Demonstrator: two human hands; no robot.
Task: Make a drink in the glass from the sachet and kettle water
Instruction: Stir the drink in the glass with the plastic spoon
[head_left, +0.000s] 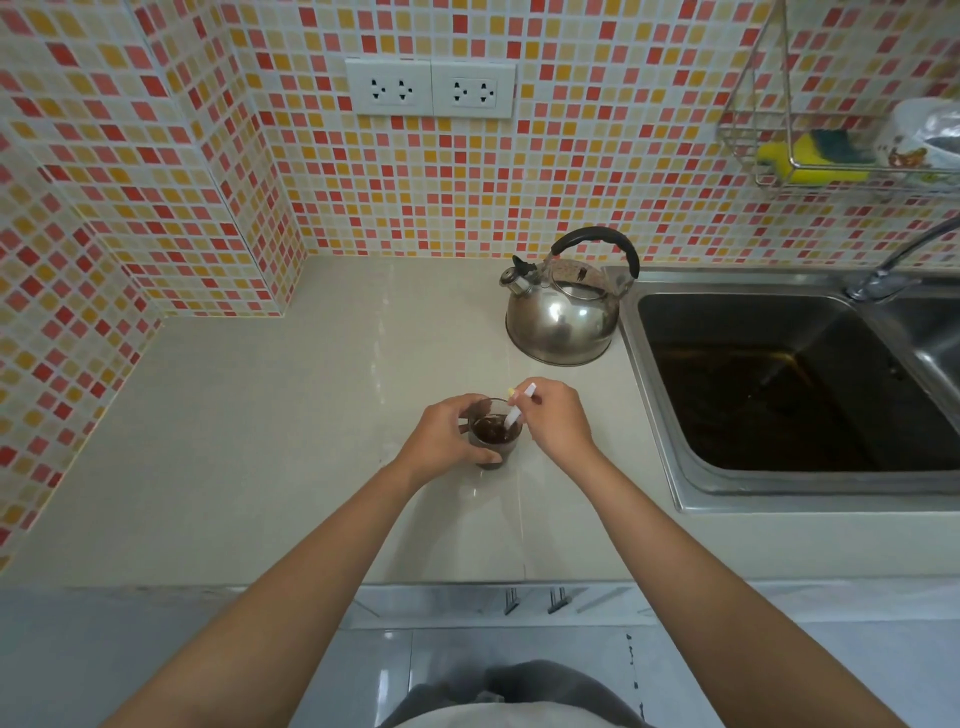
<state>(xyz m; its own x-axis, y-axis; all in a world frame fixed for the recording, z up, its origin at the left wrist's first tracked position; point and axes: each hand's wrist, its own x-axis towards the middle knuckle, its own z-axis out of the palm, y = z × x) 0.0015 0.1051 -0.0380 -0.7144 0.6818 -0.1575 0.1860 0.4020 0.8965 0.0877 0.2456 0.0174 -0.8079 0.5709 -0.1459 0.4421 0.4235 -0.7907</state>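
A home kitchen: a pale beige tiled countertop (260, 441) meets walls of small red, orange and cream mosaic tiles (156, 156), with two white double wall sockets (431, 87) above its back edge. A stainless-steel whistling kettle with a black handle (563, 306) stands near the back, beside a steel sink (779, 384) with a chrome tap (893, 265). A hanging wire rack (795, 150) holds a yellow-and-green sponge (810, 156).

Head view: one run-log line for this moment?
left hand: holds glass | right hand: sachet in dark drink | kettle: on counter
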